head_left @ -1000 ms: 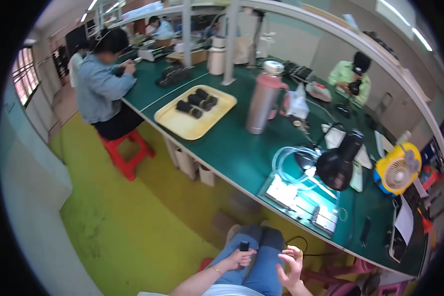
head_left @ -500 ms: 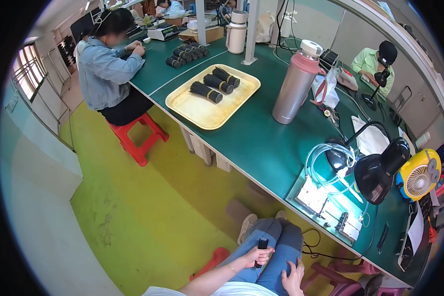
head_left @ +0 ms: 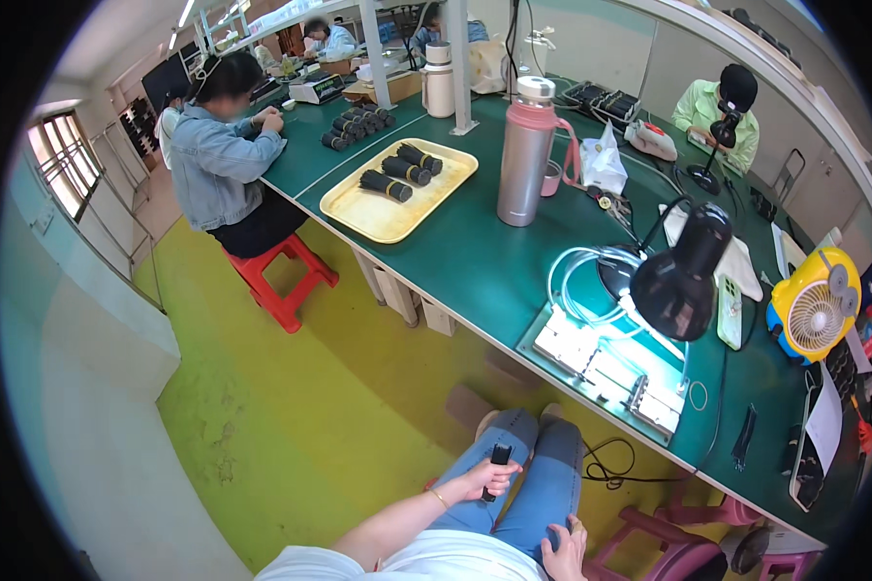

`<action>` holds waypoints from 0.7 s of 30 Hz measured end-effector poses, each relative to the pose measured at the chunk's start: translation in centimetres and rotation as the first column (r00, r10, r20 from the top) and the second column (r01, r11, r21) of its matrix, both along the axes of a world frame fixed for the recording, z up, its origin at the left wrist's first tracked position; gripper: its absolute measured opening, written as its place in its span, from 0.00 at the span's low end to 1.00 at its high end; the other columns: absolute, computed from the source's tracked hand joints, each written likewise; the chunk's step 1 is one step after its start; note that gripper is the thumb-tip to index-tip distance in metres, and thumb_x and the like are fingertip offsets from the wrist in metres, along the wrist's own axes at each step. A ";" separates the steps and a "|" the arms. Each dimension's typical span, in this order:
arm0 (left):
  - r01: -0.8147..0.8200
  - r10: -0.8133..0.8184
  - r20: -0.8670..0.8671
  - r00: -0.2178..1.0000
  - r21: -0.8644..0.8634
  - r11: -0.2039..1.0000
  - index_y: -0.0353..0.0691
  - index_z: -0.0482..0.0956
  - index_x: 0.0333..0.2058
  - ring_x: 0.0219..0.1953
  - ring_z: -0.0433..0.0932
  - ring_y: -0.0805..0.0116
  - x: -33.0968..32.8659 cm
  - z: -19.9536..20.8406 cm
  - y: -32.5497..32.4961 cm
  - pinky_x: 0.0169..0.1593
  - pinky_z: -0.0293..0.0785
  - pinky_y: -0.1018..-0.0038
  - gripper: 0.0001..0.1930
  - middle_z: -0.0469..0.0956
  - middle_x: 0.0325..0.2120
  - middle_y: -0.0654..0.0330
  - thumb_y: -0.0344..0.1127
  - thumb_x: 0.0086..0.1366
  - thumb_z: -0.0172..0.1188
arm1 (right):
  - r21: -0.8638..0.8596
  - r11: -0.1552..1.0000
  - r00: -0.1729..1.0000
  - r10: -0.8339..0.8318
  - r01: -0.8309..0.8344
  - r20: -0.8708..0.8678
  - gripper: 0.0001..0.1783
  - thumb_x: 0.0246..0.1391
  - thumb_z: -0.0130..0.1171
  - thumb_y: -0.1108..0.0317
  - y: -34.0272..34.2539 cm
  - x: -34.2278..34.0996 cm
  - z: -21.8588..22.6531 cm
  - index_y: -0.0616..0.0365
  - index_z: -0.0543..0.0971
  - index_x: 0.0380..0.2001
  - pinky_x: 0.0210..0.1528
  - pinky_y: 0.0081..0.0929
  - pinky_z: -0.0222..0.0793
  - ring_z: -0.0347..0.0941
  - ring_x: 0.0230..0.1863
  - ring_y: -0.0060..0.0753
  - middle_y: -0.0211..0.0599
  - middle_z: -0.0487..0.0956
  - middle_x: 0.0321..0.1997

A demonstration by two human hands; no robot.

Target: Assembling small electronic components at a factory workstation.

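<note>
My left hand [head_left: 491,478] is closed round a black bundle [head_left: 500,455] of thin strands, held upright above my left thigh. The bundle's top shows above the fist and its lower end pokes out below. My right hand [head_left: 564,554] lies at my right thigh near the lower edge, thumb and fingers apart, with dark blue between them that looks like the jeans cloth. On the table, a cream tray [head_left: 358,221] carries three black strand bundles [head_left: 386,185] with yellow bands. A lit metal fixture [head_left: 606,373] stands at the near table edge.
A black desk lamp [head_left: 683,276] leans over the fixture. Behind are a pink-and-silver flask [head_left: 528,160], a yellow fan [head_left: 814,305] and a phone [head_left: 730,312]. A co-worker in denim [head_left: 213,145] sits left on a red stool [head_left: 281,281]. Pink stools [head_left: 639,547] stand at my right.
My view has shifted, so the table things sit a little further left. My left hand still holds the black bundle. The right hand stays at the thigh, its fingers slightly more curled.
</note>
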State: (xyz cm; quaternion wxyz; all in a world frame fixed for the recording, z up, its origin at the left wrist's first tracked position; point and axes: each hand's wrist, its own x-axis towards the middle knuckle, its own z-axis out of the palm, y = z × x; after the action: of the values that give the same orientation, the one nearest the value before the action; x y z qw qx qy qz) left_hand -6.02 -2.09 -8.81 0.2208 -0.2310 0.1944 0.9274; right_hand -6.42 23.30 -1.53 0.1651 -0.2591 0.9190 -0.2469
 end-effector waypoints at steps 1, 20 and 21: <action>0.002 -0.002 0.008 1.000 -0.004 1.000 0.38 0.67 0.35 0.09 0.48 0.84 0.0 0.1 -0.1 0.14 0.45 0.85 0.07 0.49 0.08 0.74 0.35 0.63 0.46 | -0.018 1.000 1.000 0.017 -0.017 0.012 0.22 0.42 0.55 0.68 0.1 0.0 0.4 0.57 0.69 0.44 0.57 0.42 0.50 0.54 0.56 0.56 0.56 0.59 0.55; 0.345 -0.356 -0.113 0.928 -0.110 0.932 0.45 0.62 0.17 0.10 0.50 0.84 0.4 9.4 5.6 0.15 0.44 0.84 0.13 0.52 0.09 0.74 0.34 0.60 0.52 | -0.554 0.658 0.015 0.637 0.510 0.771 0.27 0.55 0.47 0.56 -5.8 -6.5 2.0 0.59 0.60 0.54 0.46 0.27 0.62 0.65 0.44 0.26 0.37 0.65 0.50; 0.389 -0.400 -0.118 0.909 -0.104 0.915 0.45 0.62 0.17 0.10 0.50 0.84 0.6 10.3 6.0 0.15 0.44 0.84 0.13 0.52 0.09 0.74 0.34 0.60 0.52 | -0.577 0.666 -0.031 0.667 0.473 0.744 0.26 0.55 0.47 0.55 -6.4 -6.9 2.4 0.59 0.62 0.53 0.44 0.26 0.63 0.66 0.42 0.25 0.36 0.67 0.47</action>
State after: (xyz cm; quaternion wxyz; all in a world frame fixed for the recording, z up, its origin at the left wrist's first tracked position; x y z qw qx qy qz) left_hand -5.43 3.91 1.47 0.3805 -0.1314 0.2876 0.8690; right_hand -13.28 16.93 0.89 0.6667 -0.1158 0.2851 -0.6788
